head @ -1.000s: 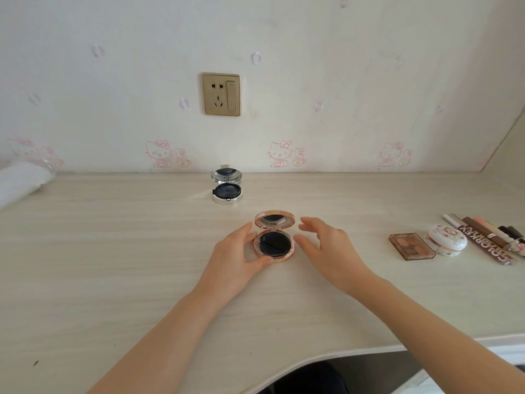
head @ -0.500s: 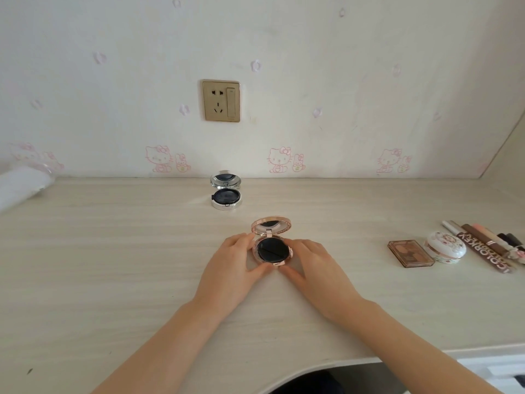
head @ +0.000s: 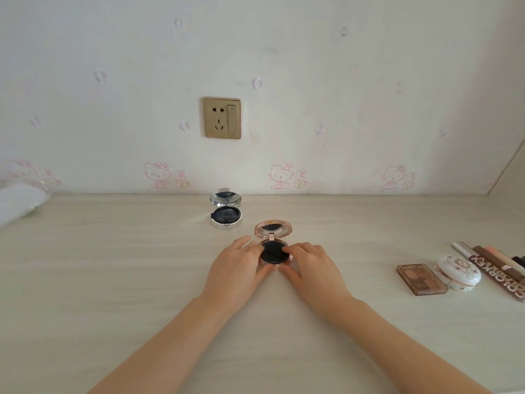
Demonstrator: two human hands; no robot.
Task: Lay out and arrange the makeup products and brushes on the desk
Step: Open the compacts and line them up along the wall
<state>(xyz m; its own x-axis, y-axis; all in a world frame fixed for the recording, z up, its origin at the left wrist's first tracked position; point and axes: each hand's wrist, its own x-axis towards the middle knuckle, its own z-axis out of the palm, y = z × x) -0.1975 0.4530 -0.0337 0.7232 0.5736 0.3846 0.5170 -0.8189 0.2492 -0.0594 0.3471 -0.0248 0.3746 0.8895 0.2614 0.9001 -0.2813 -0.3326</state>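
A rose-gold round compact lies open on the pale wooden desk, its mirror lid tilted up toward the wall and a black puff in its base. My left hand holds the base from the left, thumb under its near edge. My right hand holds it from the right, with fingertips lying on the black puff. A silver compact stands open behind it, close to the wall.
At the right sit a brown eyeshadow palette, a white decorated round case and several pencils and tubes. A white bundle lies at the far left. A wall socket is above the desk.
My right hand came in from beside the rose-gold compact and closed onto its right side and puff. Both hands slid the compact a little farther from me.
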